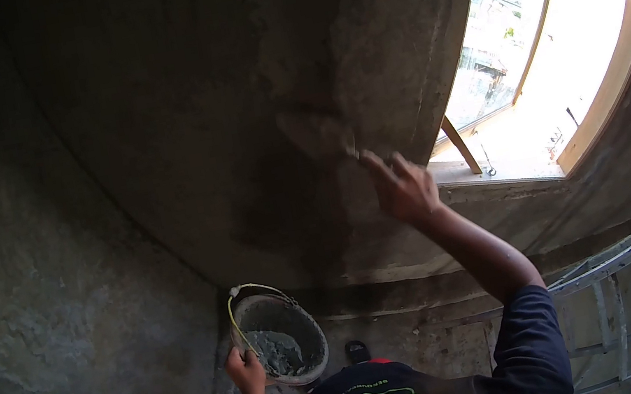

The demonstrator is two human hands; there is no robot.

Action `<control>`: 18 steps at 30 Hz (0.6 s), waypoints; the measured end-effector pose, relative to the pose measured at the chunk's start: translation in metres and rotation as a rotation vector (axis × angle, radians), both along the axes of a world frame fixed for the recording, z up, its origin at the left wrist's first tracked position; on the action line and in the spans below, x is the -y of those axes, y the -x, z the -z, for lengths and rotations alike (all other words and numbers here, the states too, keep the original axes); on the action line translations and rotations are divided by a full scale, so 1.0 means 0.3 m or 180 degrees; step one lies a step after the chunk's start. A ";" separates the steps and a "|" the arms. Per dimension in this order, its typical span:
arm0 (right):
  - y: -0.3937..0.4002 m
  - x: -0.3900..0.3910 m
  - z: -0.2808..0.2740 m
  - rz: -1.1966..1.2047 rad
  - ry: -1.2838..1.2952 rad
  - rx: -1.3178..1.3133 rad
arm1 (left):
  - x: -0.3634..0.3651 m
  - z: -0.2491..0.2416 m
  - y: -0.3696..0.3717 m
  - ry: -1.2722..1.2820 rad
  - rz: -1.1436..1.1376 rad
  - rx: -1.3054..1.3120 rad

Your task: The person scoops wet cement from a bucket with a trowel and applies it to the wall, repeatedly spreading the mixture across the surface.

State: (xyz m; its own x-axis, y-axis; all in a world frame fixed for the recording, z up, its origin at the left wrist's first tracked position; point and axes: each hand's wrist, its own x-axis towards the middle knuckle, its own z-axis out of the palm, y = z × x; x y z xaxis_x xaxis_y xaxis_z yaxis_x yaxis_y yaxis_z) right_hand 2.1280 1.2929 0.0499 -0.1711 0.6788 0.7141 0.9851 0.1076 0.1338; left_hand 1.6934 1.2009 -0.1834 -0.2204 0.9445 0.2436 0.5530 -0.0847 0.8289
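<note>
My right hand (405,186) is raised against the dark wall (196,133), its fingers closed round the handle of a trowel (313,132). The trowel's blade is dim and blurred and lies close to or on a darker, wet-looking patch of the wall. Low on the left, my left hand (245,367) grips the rim of a bucket (316,339). Grey wet mortar (276,350) lies inside the bucket, and its yellowish handle (234,319) stands up over the rim.
At the upper right is an open window with a wooden frame (608,102) and a bright sill (495,171). A metal ladder-like frame (612,272) lies at the lower right. A dark shoe (356,350) shows on the floor below.
</note>
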 end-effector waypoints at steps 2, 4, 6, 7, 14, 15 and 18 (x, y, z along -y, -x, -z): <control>0.013 -0.075 -0.187 -0.0017 -0.0704 -0.0012 | 0.002 -0.020 -0.012 0.0111 -0.0017 -0.0021; 0.035 -0.127 -0.341 0.0231 -0.0951 0.0051 | 0.003 -0.027 -0.020 -0.0010 0.0037 -0.0032; 0.034 -0.153 -0.338 0.0265 -0.0678 0.0129 | 0.011 -0.037 -0.018 0.0118 0.0072 -0.0092; 0.033 -0.167 -0.336 0.0298 -0.0436 0.0226 | 0.006 -0.034 -0.019 0.0059 0.0054 -0.0126; 0.024 -0.025 0.086 0.0291 0.1208 0.0528 | 0.006 0.012 0.006 0.0172 -0.0009 -0.0045; 0.022 -0.022 0.043 0.0211 0.0966 0.0548 | 0.001 0.028 0.015 0.0064 -0.0009 -0.0190; 0.032 -0.059 -0.230 -0.0020 -0.0424 0.0209 | -0.004 0.025 0.008 0.0030 -0.0060 -0.0160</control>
